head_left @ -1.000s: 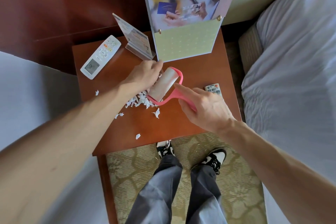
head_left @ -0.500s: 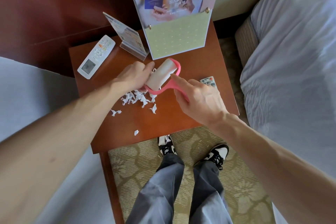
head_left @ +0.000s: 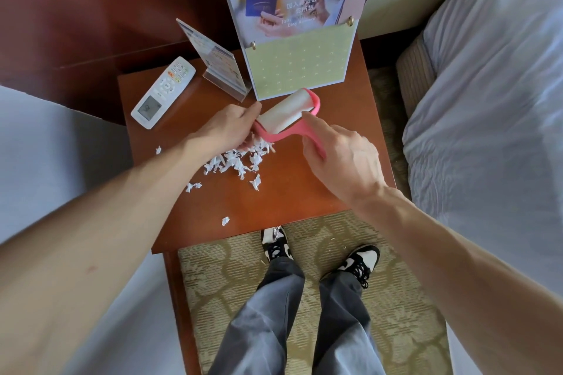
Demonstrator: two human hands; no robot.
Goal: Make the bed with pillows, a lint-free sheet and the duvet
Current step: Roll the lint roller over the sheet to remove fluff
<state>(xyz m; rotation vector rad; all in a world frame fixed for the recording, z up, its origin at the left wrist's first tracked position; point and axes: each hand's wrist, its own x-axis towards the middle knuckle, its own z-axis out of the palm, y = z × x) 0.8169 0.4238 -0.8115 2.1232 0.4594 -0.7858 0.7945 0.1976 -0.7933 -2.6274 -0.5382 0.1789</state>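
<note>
One lint roller, with a pink frame and a pale roll, is held just above a wooden nightstand, tilted so that its far end is raised. Its pink handle is gripped by the right hand, the forefinger being stretched along the handle toward the roll. Its lower left end is held by the left hand: the thumb is laid against the roll and the other fingers are curled beneath it. White paper scraps are heaped on the nightstand under that hand, and a few are scattered nearer the front edge. A white remote, a clear card stand and a large calendar are seen behind the roller. A bed under a creased white sheet is seen at the right, and patterned carpet lies below, where two black-and-white shoes are planted
</note>
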